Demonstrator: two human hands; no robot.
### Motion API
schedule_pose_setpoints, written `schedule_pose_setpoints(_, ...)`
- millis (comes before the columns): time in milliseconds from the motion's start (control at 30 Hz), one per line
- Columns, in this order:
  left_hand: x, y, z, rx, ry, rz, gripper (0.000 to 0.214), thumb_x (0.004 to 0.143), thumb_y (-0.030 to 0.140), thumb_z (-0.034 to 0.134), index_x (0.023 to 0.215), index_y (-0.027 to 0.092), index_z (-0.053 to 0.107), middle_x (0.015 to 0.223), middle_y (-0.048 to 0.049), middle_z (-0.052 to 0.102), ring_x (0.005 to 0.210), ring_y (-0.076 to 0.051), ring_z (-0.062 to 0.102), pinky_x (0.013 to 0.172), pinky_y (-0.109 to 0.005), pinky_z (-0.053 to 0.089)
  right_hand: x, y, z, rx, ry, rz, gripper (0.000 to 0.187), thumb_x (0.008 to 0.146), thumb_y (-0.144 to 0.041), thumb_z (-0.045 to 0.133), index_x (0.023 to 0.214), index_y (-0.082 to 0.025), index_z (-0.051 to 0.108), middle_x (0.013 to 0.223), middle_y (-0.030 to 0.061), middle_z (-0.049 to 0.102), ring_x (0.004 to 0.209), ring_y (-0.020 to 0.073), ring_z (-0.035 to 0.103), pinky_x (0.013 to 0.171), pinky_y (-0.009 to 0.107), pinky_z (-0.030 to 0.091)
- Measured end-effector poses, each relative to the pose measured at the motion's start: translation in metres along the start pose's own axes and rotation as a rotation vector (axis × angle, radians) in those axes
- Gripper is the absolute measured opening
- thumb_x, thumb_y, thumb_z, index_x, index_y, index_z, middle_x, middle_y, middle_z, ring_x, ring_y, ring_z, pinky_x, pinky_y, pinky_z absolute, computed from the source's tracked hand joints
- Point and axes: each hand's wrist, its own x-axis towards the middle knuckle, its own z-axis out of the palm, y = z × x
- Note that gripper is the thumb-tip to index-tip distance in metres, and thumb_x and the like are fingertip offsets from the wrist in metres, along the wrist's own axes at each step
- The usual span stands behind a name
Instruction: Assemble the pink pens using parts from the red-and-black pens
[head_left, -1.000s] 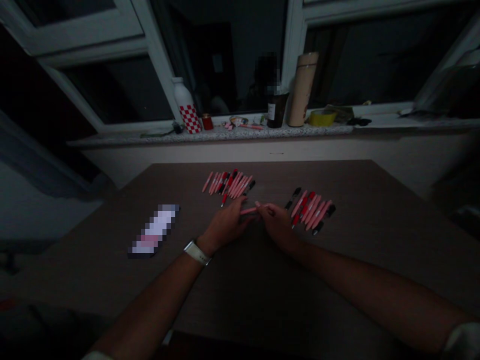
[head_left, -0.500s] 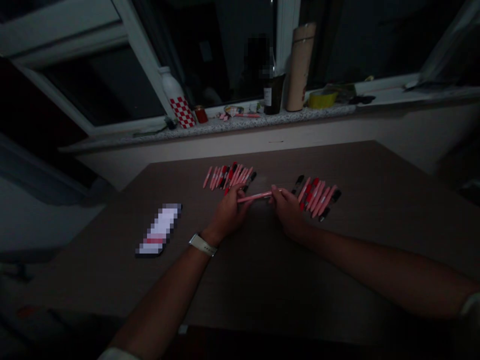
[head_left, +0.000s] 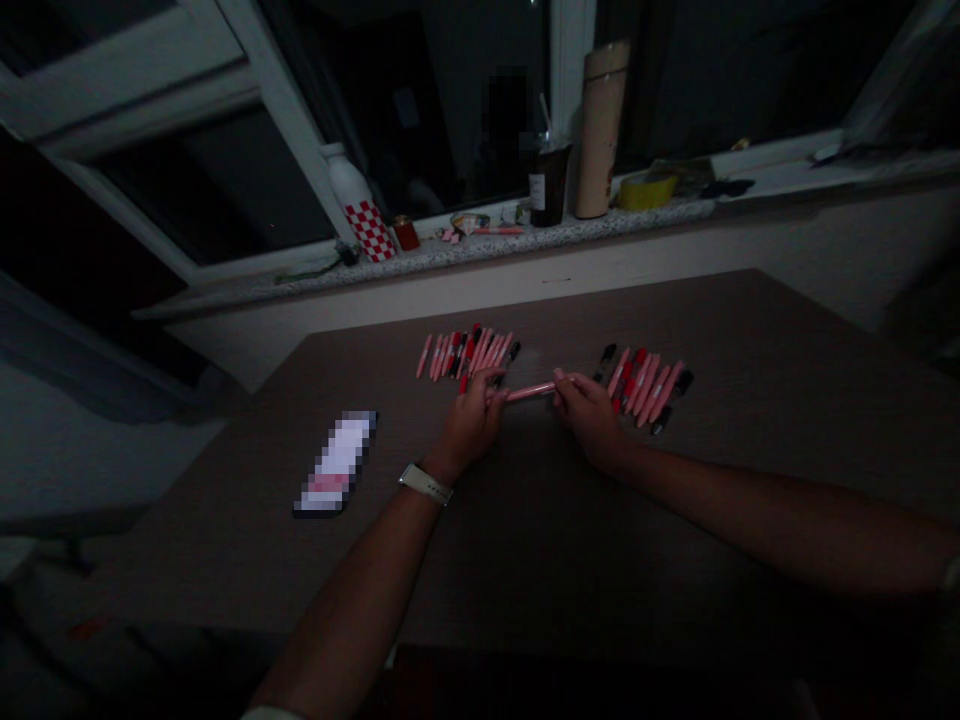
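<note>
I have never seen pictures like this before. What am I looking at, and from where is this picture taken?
There is no machine here. These are a person's two bare hands, seen by a camera worn on their head, which looks forward and down. The left hand, with a white watch, and the right hand hold a pink pen by its ends. On the brown table lie two groups of pens, pink, red and black, and a blurred object. Behind them is a stone window sill.
</note>
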Motion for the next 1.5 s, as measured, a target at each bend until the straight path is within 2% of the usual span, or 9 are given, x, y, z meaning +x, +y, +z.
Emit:
schedule_pose_setpoints(100,0.001,-0.001,0.001,-0.007,-0.011,-0.01,0.031,0.097,0.028,0.048,0.126,0.015,0.05,0.071,0.0008,0.06,0.065,-0.016,0.06,0.062,-0.024,0.041,-0.002,-0.003,0.0,0.007,0.005,0.009,0.045,0.083,-0.062,0.059,0.062,-0.022,0.049,0.051,-0.0057,0.038,0.045,0.0108,0.034,0.044,0.026,0.024)
schedule_pose_setpoints(300,0.003,-0.007,0.004,-0.073,0.052,0.092,0.04,0.093,0.032,0.059,0.127,0.015,0.046,0.087,-0.0033,0.067,0.079,-0.016,0.064,0.074,-0.025,0.047,-0.002,-0.003,0.0,0.037,0.031,0.02,0.044,0.085,-0.059,0.057,0.062,-0.022,0.048,0.051,-0.0059,0.038,0.045,0.0105,0.034,0.044,0.025,0.025)
schedule_pose_setpoints(467,0.001,-0.007,0.003,-0.06,0.019,0.07,0.036,0.095,0.033,0.057,0.125,0.016,0.049,0.079,-0.0013,0.068,0.074,-0.016,0.065,0.072,-0.025,0.047,0.001,0.002,-0.001,0.034,0.032,-0.003,0.045,0.086,-0.058,0.057,0.062,-0.022,0.047,0.051,-0.0057,0.038,0.045,0.0103,0.034,0.043,0.025,0.025)
schedule_pose_setpoints(667,0.001,-0.006,0.002,-0.1,-0.052,0.013,0.033,0.099,0.033,0.047,0.127,0.016,0.05,0.068,0.002,0.063,0.061,-0.014,0.061,0.064,-0.024,0.045,0.002,0.003,0.0,0.01,0.021,0.001,0.043,0.086,-0.058,0.056,0.063,-0.023,0.048,0.051,-0.0056,0.038,0.045,0.0115,0.034,0.043,0.027,0.024)
schedule_pose_setpoints(800,0.002,-0.008,0.006,-0.141,0.037,0.065,0.049,0.09,0.034,0.063,0.131,0.017,0.043,0.085,-0.0013,0.065,0.075,-0.015,0.063,0.071,-0.024,0.047,-0.001,-0.002,0.0,-0.016,0.016,-0.022,0.043,0.088,-0.058,0.054,0.063,-0.024,0.047,0.051,-0.0047,0.04,0.046,0.0131,0.036,0.046,0.029,0.027)
schedule_pose_setpoints(867,0.002,-0.007,0.006,-0.139,0.072,0.08,0.051,0.089,0.034,0.065,0.131,0.017,0.042,0.087,-0.002,0.065,0.077,-0.015,0.063,0.072,-0.025,0.047,-0.001,-0.003,0.001,-0.023,0.021,-0.033,0.044,0.088,-0.06,0.053,0.063,-0.024,0.047,0.052,-0.0043,0.041,0.047,0.0139,0.038,0.048,0.029,0.029)
schedule_pose_setpoints(1067,0.0,-0.003,0.0,-0.062,-0.046,0.041,0.036,0.097,0.035,0.053,0.129,0.018,0.048,0.07,0.002,0.068,0.066,-0.016,0.065,0.07,-0.027,0.047,-0.001,-0.004,0.002,-0.046,0.046,-0.016,0.046,0.086,-0.064,0.052,0.064,-0.024,0.047,0.056,-0.0026,0.043,0.052,0.0152,0.04,0.049,0.029,0.031)
schedule_pose_setpoints(1233,0.002,-0.004,0.002,-0.111,-0.012,0.069,0.041,0.092,0.034,0.062,0.127,0.018,0.048,0.095,-0.0061,0.074,0.088,-0.018,0.069,0.081,-0.03,0.05,-0.001,-0.007,0.002,-0.079,0.059,-0.043,0.045,0.088,-0.06,0.05,0.063,-0.024,0.047,0.056,-0.0029,0.044,0.054,0.0156,0.043,0.053,0.03,0.032)
schedule_pose_setpoints(1500,0.001,-0.006,0.006,-0.093,-0.072,0.079,0.039,0.094,0.033,0.059,0.128,0.02,0.047,0.103,-0.0073,0.072,0.096,-0.019,0.068,0.086,-0.033,0.05,0.0,-0.008,0.007,-0.041,0.015,-0.021,0.032,0.077,-0.052,0.065,0.072,-0.022,0.057,0.065,-0.0029,0.058,0.062,0.0157,0.054,0.06,0.028,0.038)
